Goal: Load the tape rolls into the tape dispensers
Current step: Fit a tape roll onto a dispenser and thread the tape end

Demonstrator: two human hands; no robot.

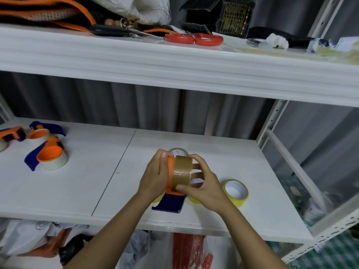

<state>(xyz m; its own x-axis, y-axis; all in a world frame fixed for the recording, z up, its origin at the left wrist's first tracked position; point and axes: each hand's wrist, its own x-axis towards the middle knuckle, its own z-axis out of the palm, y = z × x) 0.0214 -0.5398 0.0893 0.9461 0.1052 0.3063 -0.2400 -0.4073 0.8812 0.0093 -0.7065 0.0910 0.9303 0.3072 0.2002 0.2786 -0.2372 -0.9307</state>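
Head view — both hands point(155, 177) point(204, 186) press brown tape roll point(181, 172) onto dispenser point(171, 200).

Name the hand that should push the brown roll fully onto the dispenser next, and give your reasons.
The right hand, probably. Its fingers already wrap the brown tape roll from the open side, while the left hand braces the orange-and-blue dispenser on the opposite side, so it is better kept as the support.

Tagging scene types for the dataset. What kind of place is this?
Probably a storeroom or small packing area. White metal rack shelving, corrugated metal wall, top shelf cluttered with red scissors and keys. Both hands, left hand, right hand, fit a brown tape roll on a dispenser.
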